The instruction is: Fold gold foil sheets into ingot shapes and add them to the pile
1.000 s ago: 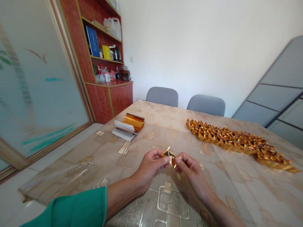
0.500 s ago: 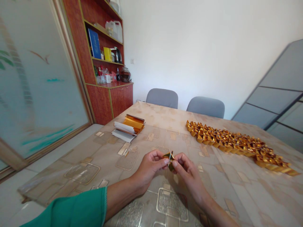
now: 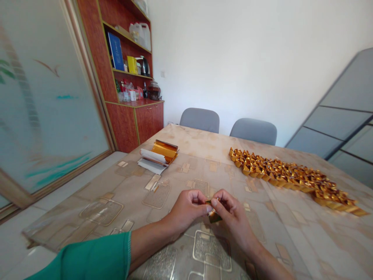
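1. Over the near half of the wide table with its beige patterned cover (image 3: 180,177), well in from the left edge, there's a small folded piece of shiny gold foil paper (image 3: 215,217). Fingers hide most of it, so can't tell its full shape.
2. Bare left hand (image 3: 186,210): thumb and forefinger pinched on its left end. Bare right hand (image 3: 231,210): pinching the upper right, a flap poking out below the thumb.
3. Handling, my guess: weighs basically nothing, thin, keeps a crease but dents or tears easily. Metallic face is probably a bit slick.
4. I'd grab it by folded edges or corners, light fingertips, and not squash the middle.
5. Same goes for the packed rows of folded gold foil pieces (image 3: 282,173) towards the right edge; the curled gold-and-white paper stack (image 3: 165,149) near the far left corner looks floppier.
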### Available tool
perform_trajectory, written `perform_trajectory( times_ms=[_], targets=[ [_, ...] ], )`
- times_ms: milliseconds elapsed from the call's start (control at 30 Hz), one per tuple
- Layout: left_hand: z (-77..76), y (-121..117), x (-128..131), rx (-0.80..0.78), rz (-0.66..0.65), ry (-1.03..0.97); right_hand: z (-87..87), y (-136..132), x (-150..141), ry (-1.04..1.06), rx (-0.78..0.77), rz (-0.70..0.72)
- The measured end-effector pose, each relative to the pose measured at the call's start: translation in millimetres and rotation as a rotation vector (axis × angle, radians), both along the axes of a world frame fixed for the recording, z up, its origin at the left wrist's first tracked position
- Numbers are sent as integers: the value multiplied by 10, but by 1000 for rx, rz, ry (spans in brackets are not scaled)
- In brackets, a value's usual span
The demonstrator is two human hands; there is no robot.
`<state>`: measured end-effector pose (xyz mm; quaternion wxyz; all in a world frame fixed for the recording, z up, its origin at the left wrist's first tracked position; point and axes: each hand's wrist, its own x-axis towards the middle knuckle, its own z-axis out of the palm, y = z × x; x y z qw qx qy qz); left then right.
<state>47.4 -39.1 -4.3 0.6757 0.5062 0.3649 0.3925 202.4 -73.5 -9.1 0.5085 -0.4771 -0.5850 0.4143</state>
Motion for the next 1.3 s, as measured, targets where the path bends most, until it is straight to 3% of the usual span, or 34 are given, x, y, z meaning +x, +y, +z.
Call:
perform_trajectory(
  times_ms=[233,467,667,800,1300],
  targets=[
    [-54,1,13,-61,-66,-52,30,8,8,-8,24,-15],
    [-133,8,36,-29,-17,-95,44,15,-13,-140,31,-24],
    [-98,6,29,-4,-35,-155,94,17,29,64,-52,19],
    [-51,29,2,-18,56,-166,110,36,63,65,-54,10],
    [11,53,-41,239,168,-39,125,26,21,130,6,-85]
  ],
)
